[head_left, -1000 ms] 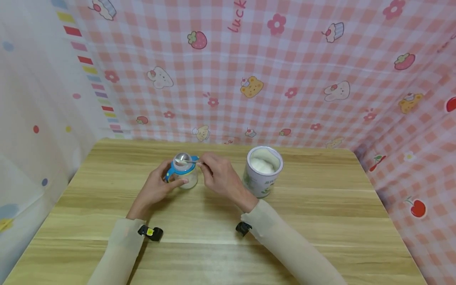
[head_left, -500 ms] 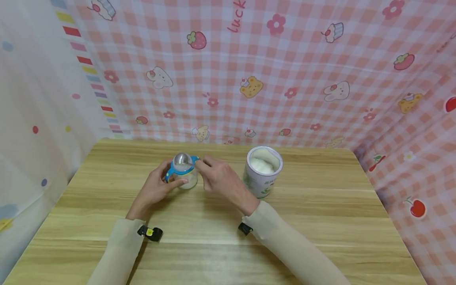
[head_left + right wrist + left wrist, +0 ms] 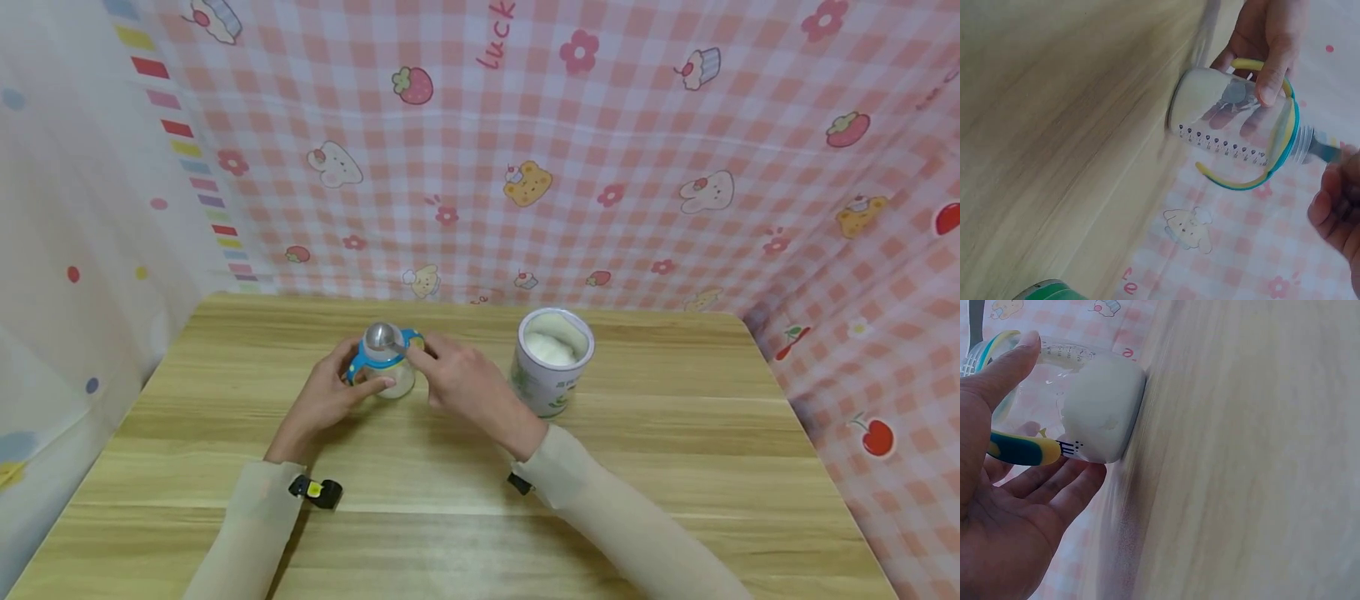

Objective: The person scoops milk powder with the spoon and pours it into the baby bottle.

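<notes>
A clear baby bottle (image 3: 393, 382) with a blue collar and blue-and-yellow side handles stands upright on the table. White contents (image 3: 1199, 95) fill its lower part. My left hand (image 3: 336, 386) grips the bottle from the left, thumb across the front and fingers behind; in the left wrist view the thumb (image 3: 1010, 372) lies along its upper part. My right hand (image 3: 468, 379) pinches the handle of a metal spoon (image 3: 381, 336), whose bowl is over the bottle's mouth. The spoon's handle is mostly hidden by the fingers.
An open can (image 3: 551, 383) of white powder stands right of my right hand, near its wrist. All this is on a wood-grain table (image 3: 420, 533). A pink checked cloth (image 3: 480, 150) hangs behind the table, a white one on the left.
A second ago the spoon's bowl faced up with some white powder in it; now it is tipped over the bottle's mouth and no powder shows. The left hand and bottle stay put.
</notes>
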{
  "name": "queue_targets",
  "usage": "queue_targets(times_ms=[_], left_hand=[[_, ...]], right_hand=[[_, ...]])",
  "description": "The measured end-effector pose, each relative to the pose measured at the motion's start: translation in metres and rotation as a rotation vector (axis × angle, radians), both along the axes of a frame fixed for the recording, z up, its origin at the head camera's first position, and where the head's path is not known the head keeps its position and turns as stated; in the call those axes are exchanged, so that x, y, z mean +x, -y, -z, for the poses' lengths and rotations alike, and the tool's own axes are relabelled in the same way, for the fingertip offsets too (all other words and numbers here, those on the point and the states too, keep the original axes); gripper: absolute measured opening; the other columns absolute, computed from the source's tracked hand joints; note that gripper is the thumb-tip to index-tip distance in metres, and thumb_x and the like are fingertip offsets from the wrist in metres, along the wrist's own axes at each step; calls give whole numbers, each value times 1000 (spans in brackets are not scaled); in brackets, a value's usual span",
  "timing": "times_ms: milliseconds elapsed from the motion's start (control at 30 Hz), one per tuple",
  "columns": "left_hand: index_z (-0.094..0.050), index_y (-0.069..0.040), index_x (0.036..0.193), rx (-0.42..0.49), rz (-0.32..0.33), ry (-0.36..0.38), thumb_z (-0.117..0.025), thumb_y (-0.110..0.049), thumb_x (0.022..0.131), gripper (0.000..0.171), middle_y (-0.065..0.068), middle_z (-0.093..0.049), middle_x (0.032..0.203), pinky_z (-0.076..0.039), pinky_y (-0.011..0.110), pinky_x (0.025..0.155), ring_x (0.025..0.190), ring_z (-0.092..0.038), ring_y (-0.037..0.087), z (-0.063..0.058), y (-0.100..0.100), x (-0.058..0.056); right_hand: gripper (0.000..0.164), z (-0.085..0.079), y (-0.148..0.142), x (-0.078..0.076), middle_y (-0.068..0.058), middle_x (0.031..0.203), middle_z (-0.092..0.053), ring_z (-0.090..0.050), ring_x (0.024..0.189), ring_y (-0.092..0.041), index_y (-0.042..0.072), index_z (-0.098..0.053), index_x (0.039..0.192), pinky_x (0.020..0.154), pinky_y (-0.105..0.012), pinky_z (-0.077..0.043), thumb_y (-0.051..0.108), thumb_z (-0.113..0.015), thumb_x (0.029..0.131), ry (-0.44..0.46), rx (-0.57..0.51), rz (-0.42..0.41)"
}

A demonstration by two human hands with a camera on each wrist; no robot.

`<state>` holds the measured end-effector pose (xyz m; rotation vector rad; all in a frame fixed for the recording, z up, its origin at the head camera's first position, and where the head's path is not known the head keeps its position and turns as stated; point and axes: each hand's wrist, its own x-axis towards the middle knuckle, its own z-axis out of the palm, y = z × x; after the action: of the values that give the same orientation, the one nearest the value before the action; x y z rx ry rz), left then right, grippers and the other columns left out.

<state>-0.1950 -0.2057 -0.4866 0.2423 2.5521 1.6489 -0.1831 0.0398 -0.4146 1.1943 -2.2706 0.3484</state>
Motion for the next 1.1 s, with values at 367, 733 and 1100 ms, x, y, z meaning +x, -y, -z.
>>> queue_targets(times_ms=[367,733,1100], left_hand=[[-47,-23,148,-8,2,-2,-80,-41,89,70,8,-59,144,-42,55,113,129,-54,29,-1,0,1],[-46,-22,148,-4,1,0,-81,-39,89,71,9,-58,144,-43,54,113,133,-53,30,-3,-2,2],[-46,-18,149,-33,-10,-13,-80,-40,89,72,10,-60,142,-46,43,104,122,-55,26,-2,-1,0]], right_hand=[[39,-1,1,5,-6,87,-61,-54,65,-12,6,-65,112,51,-18,-49,-15,-61,80,35,8,23],[12,5,-1,-1,-4,81,-61,-51,66,-11,5,-57,88,56,-18,-44,0,-60,99,322,-246,11],[18,4,0,-2,-3,70,-62,-47,58,-7,9,-63,85,48,-18,-36,11,-60,103,697,-497,84]])
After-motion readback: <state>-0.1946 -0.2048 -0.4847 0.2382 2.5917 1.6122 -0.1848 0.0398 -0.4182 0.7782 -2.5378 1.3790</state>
